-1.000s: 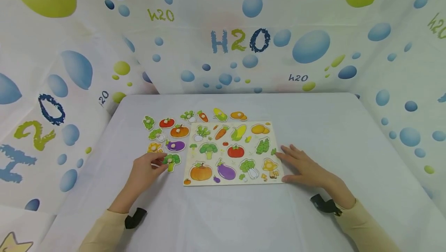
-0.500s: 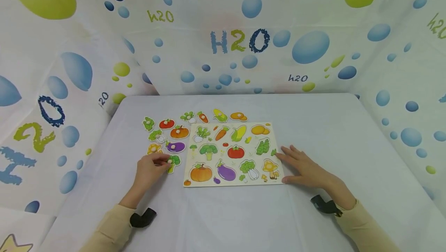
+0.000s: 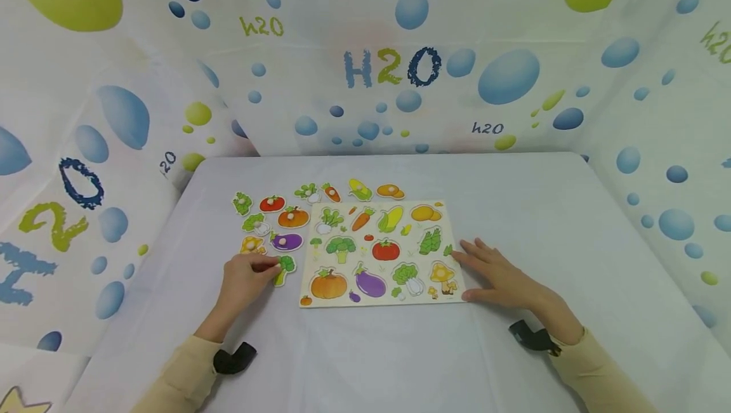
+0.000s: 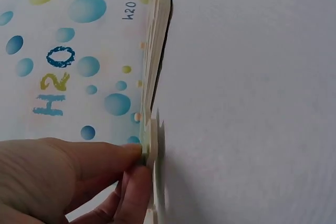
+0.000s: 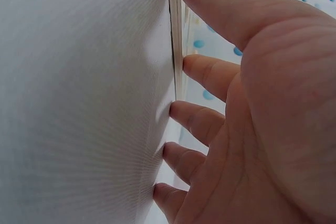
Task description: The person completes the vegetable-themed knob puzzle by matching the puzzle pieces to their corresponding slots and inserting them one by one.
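My left hand [image 3: 247,280] pinches a broccoli puzzle piece [image 3: 285,268] between thumb and fingers, left of the puzzle board. In the left wrist view, the fingertips [image 4: 135,153] meet at the face of the thin piece [image 4: 160,156], which is seen edge-on close to the table; its knob is hidden. The wooden vegetable puzzle board [image 3: 311,295] lies flat, with matching pictures on it. My right hand [image 3: 497,273] is spread at the board's right edge. In the right wrist view, the thumb and index finger touch the board's side [image 5: 178,40], and the other fingertips rest on the table.
Other knobbed pieces lie left of and behind the board: an eggplant [image 3: 287,242], a mushroom [image 3: 252,245], a pumpkin [image 3: 294,217], a tomato [image 3: 272,203], a corn [image 3: 360,190], a potato [image 3: 391,191] and several more. A white cloth [image 3: 388,362] covers the table.
My left hand has shifted slightly right, and its fingers have come together over the broccoli's knob. The broccoli piece has turned a little and slid slightly toward me. My right hand has stayed put.
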A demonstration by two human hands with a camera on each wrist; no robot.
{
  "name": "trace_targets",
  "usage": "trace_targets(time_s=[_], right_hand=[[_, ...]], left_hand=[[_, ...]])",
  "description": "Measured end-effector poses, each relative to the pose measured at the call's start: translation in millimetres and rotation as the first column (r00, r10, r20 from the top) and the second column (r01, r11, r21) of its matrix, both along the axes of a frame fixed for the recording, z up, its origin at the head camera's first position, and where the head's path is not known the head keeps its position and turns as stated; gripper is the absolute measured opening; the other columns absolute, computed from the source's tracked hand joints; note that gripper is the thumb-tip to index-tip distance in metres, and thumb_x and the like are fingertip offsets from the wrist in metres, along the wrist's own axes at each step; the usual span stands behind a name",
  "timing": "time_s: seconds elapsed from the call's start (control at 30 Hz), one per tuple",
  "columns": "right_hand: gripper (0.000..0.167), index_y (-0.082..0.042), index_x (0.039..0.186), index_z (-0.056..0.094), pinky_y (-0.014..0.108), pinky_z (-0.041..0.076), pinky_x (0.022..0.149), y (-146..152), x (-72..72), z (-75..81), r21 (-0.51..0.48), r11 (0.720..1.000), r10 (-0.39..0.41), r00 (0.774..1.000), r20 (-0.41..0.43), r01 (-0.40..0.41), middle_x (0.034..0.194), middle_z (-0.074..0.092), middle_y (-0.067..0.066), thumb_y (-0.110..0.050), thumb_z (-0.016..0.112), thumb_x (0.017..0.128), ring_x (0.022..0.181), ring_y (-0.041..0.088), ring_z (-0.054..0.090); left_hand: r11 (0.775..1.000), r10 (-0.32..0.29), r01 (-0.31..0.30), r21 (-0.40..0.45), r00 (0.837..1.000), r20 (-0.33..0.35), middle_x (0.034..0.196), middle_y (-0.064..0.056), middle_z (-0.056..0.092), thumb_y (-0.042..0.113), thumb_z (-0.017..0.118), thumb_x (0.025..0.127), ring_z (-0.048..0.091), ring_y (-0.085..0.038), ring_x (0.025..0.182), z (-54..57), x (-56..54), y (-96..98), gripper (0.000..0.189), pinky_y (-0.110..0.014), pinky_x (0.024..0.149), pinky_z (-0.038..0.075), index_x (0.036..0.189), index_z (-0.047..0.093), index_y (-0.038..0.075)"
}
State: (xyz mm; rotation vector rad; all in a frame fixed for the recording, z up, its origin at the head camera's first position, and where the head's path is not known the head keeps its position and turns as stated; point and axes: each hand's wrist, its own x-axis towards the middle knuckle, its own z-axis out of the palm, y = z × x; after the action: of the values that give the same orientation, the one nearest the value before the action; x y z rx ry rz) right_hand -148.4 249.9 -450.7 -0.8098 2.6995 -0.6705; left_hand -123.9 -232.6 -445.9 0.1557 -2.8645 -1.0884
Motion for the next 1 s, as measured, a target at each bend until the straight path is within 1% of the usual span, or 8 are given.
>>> trace_targets(time_s=[0.13,0.27,0.37,0.43,0.57,0.73,1.0], right_hand=[[0.080,-0.012,0.148,0.042,0.068,0.014,0.113,-0.4,0.9,2.0,-0.011,1.000,0.005,1.000,-0.003,-0.005,0.158,0.028,0.020,-0.047,0.072,0.083,0.146,0.048,0.014],[0.080,-0.012,0.148,0.042,0.068,0.014,0.113,0.3,0.6,3.2,-0.012,1.000,0.005,1.000,-0.003,-0.005,0.158,0.028,0.021,-0.047,0.072,0.083,0.146,0.048,0.014],[0.080,-0.012,0.148,0.041,0.068,0.014,0.113,0.8,0.0,3.0,-0.005,1.000,0.006,1.000,-0.003,-0.007,0.158,0.028,0.020,-0.047,0.071,0.083,0.146,0.048,0.013],[0.080,-0.012,0.148,0.041,0.068,0.014,0.113,1.1,-0.2,2.9,-0.004,1.000,0.007,1.000,-0.002,-0.007,0.158,0.028,0.020,-0.047,0.072,0.083,0.146,0.048,0.013],[0.079,-0.013,0.148,0.042,0.068,0.014,0.113,1.3,-0.3,2.7,-0.004,1.000,0.012,1.000,-0.007,-0.012,0.158,0.028,0.021,-0.047,0.071,0.083,0.146,0.048,0.014],[0.079,-0.013,0.148,0.042,0.068,0.015,0.113,1.9,-1.1,1.6,-0.005,1.000,0.015,1.000,-0.014,-0.015,0.158,0.029,0.021,-0.046,0.072,0.084,0.146,0.049,0.014],[0.081,-0.015,0.149,0.041,0.066,0.013,0.114,3.0,-4.3,-1.6,0.000,1.000,0.005,1.000,0.006,-0.005,0.159,0.027,0.018,-0.046,0.073,0.082,0.147,0.046,0.012]], left_hand=[[0.999,-0.035,0.035,-0.018,0.999,-0.029,0.093,-0.015,0.075,0.007,0.074,0.085,0.061,-0.021,0.080,10.7,0.6,2.4,0.016,-0.017,0.061,0.046,0.099,0.076,0.000],[0.998,-0.066,0.065,-0.027,0.996,-0.064,0.093,-0.014,0.074,0.008,0.075,0.084,0.062,-0.021,0.080,20.4,-2.9,9.6,0.015,-0.016,0.062,0.047,0.098,0.077,0.001],[0.997,-0.077,0.077,-0.008,0.995,-0.062,0.093,-0.014,0.074,0.008,0.075,0.084,0.064,-0.022,0.080,25.6,-7.7,18.3,0.015,-0.015,0.063,0.048,0.098,0.077,0.002],[0.996,-0.086,0.087,0.018,0.995,-0.056,0.094,-0.014,0.073,0.007,0.075,0.084,0.064,-0.021,0.080,29.1,-11.3,25.5,0.015,-0.015,0.063,0.049,0.098,0.077,0.001],[0.991,-0.117,0.120,0.056,0.992,-0.052,0.095,-0.015,0.074,0.006,0.075,0.084,0.065,-0.021,0.079,35.6,-19.2,41.7,0.014,-0.018,0.062,0.050,0.097,0.077,0.001],[0.988,-0.140,0.141,0.069,0.990,-0.026,0.093,-0.013,0.075,0.008,0.074,0.085,0.064,-0.020,0.078,38.2,-32.6,62.7,0.015,-0.021,0.064,0.051,0.098,0.077,0.002],[0.987,-0.162,0.160,0.033,0.985,0.066,0.092,-0.011,0.074,0.012,0.074,0.085,0.065,-0.021,0.083,37.0,-52.3,88.4,0.016,-0.032,0.073,0.055,0.099,0.077,0.003]])
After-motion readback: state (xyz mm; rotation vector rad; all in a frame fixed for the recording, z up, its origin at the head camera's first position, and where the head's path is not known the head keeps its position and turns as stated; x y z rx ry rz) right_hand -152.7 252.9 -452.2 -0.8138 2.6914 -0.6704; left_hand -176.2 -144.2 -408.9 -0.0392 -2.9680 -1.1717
